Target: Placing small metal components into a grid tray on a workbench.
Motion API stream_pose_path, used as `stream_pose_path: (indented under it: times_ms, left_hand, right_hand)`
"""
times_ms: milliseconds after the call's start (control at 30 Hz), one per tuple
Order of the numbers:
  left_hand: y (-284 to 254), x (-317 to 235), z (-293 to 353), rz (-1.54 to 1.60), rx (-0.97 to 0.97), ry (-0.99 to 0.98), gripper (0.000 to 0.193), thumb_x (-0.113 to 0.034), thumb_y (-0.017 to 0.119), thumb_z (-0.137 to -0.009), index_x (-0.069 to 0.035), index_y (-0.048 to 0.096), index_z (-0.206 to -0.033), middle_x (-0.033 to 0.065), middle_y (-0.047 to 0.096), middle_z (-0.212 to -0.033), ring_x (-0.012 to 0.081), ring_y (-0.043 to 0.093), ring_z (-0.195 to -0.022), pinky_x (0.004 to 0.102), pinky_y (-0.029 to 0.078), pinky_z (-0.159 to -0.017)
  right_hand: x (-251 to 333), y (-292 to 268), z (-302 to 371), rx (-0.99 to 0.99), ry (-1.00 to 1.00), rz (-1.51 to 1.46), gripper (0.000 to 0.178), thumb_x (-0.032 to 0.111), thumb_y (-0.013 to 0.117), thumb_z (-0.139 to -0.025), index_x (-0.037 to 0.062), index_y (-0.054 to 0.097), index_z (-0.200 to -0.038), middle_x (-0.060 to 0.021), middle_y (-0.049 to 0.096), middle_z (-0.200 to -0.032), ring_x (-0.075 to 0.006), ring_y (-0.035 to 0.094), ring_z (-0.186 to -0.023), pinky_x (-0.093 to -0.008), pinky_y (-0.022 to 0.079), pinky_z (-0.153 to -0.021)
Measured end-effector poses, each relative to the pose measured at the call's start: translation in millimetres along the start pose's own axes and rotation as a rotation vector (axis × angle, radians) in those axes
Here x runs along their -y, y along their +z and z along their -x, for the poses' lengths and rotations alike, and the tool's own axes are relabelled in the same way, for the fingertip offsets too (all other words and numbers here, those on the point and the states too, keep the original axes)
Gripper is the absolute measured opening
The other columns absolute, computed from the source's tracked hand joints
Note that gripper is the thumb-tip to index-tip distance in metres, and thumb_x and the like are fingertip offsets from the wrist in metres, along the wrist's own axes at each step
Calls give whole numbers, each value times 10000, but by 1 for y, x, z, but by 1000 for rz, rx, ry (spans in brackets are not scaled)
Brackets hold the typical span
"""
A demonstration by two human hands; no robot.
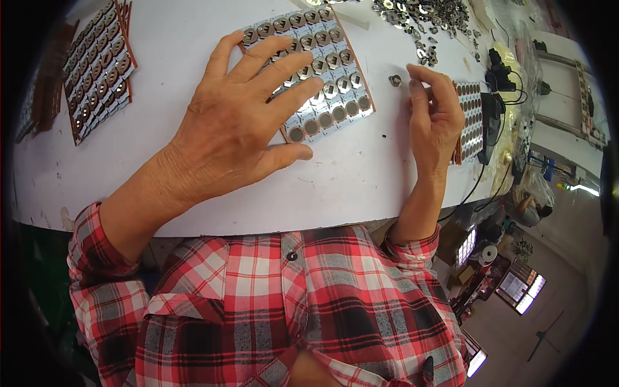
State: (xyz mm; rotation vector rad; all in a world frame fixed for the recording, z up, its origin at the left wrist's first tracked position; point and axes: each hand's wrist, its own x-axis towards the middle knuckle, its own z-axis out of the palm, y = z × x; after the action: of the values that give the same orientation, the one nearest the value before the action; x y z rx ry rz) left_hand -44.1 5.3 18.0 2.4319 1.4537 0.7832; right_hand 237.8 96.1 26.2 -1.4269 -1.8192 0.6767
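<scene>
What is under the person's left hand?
The left hand covers part of a panel carrying metal parts and round discs; some metal parts show between its fingers. Anything directly beneath the hand is hidden.

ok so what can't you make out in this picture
All in the head view:
Board: part is hidden under the left hand.
Right hand: its curled fingers hide whether it holds anything small.
Pile of metal pieces: its far end is cut off by the top edge.
Dark speck on the table: too small to identify.
</scene>
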Motion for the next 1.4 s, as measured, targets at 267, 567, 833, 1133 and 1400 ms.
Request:
stream_pose_path:
  times_ms: [267, 567, 833, 1133, 1400]
  left_hand:
    - [-2, 48, -38, -111, -515, 714, 524, -276, 773, -877, -20, 661, -1321, 208, 606, -1408, 371, 521, -1371, 587, 399, -1080]
    - [-31, 36, -5, 184, 83, 187, 445, -222, 736, -906, -34, 676, -1305, 178, 619, -1408, 337, 527, -1357, 540, 384, -1074]
    - [-23, 37, 0, 177, 9, 206, 457, -227, 774, -883, -26, 686, -1285, 185, 630, -1392, 341, 540, -1340, 550, 390, -1074]
    - [-24, 35, -2, 195, -1, 201, 438, -237, 770, -897, -14, 698, -1267, 193, 641, -1379, 334, 545, -1331, 535, 396, -1056]
    - [-25, 32, -7, 174, 22, 156, 415, -258, 737, -936, -14, 709, -1271, 169, 654, -1375, 310, 560, -1309, 516, 387, -1047]
  right_hand:
    - [13, -8, 0, 163, -280, 335, 199, -45, 706, -955, 30, 754, -1133, -35, 724, -952, -96, 672, -841, -255, 532, -692]
    - [82, 48, 60, 420, 331, -542, 152, -36, 734, -973, -48, 737, -1125, -55, 749, -884, -76, 666, -660, -198, 487, -535]
    - [69, 51, 62, 488, 44, -316, 117, -80, 718, -976, -63, 733, -1091, -46, 745, -998, -89, 691, -901, -213, 534, -805]
    - [78, 53, 63, 453, 55, -232, 113, -82, 732, -958, -50, 733, -1066, -32, 726, -975, -69, 679, -870, -201, 527, -741]
    - [68, 54, 57, 454, -156, -138, 128, -99, 734, -924, -31, 740, -1032, -24, 671, -914, -71, 643, -785, -202, 483, -678]
